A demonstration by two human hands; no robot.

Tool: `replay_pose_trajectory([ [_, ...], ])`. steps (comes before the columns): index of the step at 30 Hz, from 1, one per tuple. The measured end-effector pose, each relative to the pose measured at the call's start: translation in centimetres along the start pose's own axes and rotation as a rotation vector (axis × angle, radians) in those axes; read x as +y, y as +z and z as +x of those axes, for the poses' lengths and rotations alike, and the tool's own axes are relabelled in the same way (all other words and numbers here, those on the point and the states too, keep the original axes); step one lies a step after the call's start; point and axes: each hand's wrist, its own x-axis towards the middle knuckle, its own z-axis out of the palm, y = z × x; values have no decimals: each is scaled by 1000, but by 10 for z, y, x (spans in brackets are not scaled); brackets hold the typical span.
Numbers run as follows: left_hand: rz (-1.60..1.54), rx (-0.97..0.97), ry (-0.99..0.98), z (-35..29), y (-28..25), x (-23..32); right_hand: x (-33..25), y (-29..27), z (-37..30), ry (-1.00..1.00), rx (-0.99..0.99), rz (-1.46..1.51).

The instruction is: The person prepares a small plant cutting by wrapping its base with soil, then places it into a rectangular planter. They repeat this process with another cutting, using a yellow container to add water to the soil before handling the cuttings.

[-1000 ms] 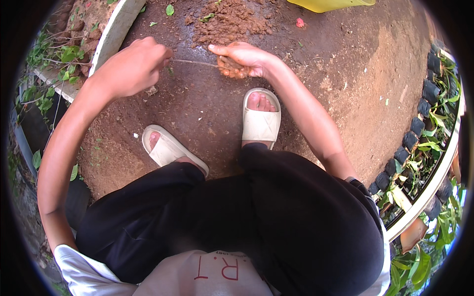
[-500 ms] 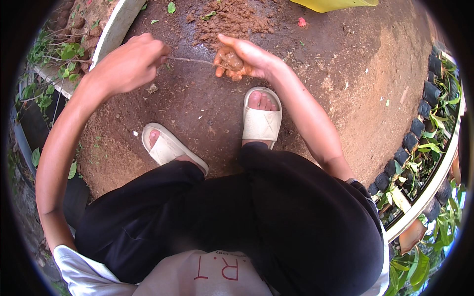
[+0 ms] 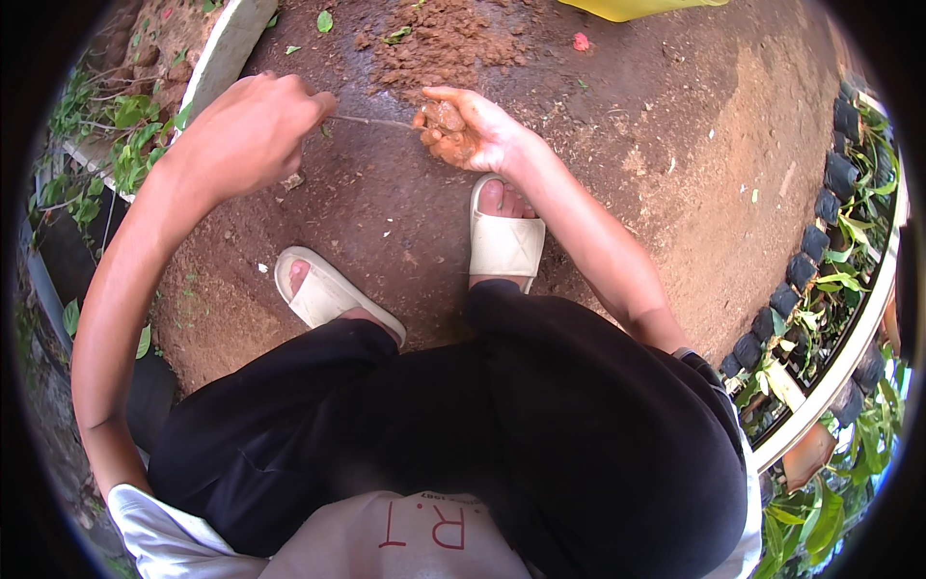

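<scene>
My left hand [image 3: 258,133] is closed, pinching one end of a thin brown stick [image 3: 368,121]. The stick spans the gap between my hands, and its far end meets the muddy fingers of the other one. My right hand [image 3: 490,135] is cupped, with its fingers curled round a wet lump of brown mud [image 3: 444,118]. Mud coats those fingers too. Whether the stick's tip goes into the lump or only touches it, I cannot tell. Just beyond my hands, a heap of wet mud [image 3: 434,50] lies on the ground.
My sandals [image 3: 506,246] stand on the packed earth below my hands. A yellow container [image 3: 627,10] shows at the top edge. A pale curb [image 3: 230,48] borders the upper left. Rows of black plant bags [image 3: 815,241] and a light rail [image 3: 830,386] line the right.
My right hand has turned slightly, and its fingers have curled more closely round the mud lump. My left hand has come a little lower and still holds the stick.
</scene>
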Motion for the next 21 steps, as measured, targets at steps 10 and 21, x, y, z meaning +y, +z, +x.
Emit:
replay_pose_trajectory([
  [10, -141, -21, -152, -5, 3, -14, -3, 21, 0, -239, 172, -66],
  [21, -292, 109, -134, -19, 17, -37, 5, 35, -15, -610, 297, -449],
])
